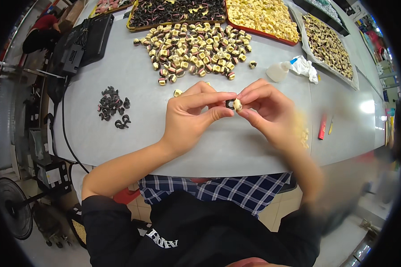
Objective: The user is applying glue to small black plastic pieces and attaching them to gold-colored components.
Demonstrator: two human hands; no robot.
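Over the middle of the grey table, my two hands meet fingertip to fingertip. A small black piece (229, 103) is pinched between thumb and forefinger of my left hand (187, 115). My right hand (269, 109) pinches a small cream-coloured piece (238, 105) right against the black one. Whether the two are joined, I cannot tell. Loose black curved pieces (110, 103) lie in a small heap left of my left hand. Partly behind my right wrist is a blurred heap of cream pieces (304, 129). Beyond my hands spreads a large pile of cream-and-black pieces (200, 51).
Along the far edge stand a tray of black pieces (176, 12), a red tray (272, 36) of cream pieces and a lined tray (354, 84). A squeeze bottle (277, 71), white tissue (304, 67), red object (322, 127) and thin yellow tool (331, 125) lie right; a black device (96, 42) sits left.
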